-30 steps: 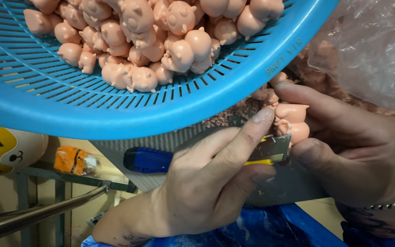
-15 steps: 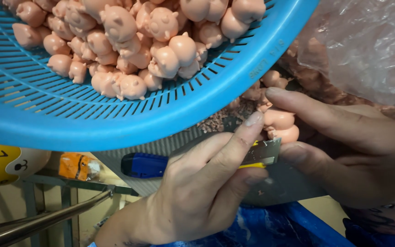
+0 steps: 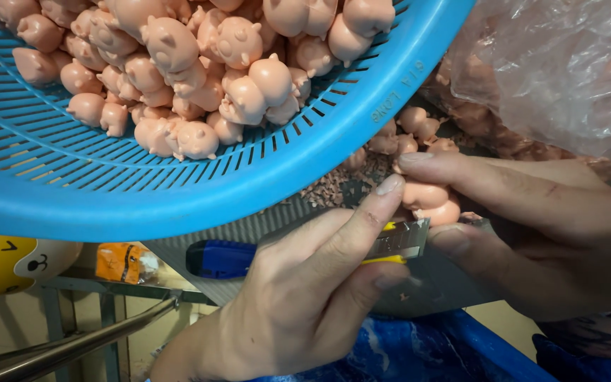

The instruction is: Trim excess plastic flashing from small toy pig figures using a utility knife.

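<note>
Left hand: the left hand [image 3: 305, 297] is closed around a utility knife [image 3: 390, 244], index finger stretched along the top of the blade, likely to press and steer it.
Right hand: the right hand [image 3: 532, 226] pinches a small pink pig figure [image 3: 429, 201] between thumb and fingers, holding it steady against the blade.
Knife: its long axis runs left to right; the blue and yellow handle sits in the palm and the blade tip points right, touching the underside of the figure.
Pig figure: right of centre, just below the rim of the basket, lying on its side with its long axis roughly left to right; which end is the head I cannot tell.
Basket: a blue slotted basket [image 3: 178, 205] fills the upper left, tilted, with many pink pigs [image 3: 199, 85] heaped inside.
Scraps: pink shavings [image 3: 334, 187] lie under the basket rim, near the cutting spot.
Bag: a clear plastic bag [image 3: 553, 71] with more pigs sits at far right.
Lower left: a yellow ball-shaped toy [image 3: 1, 262] below the basket.
</note>
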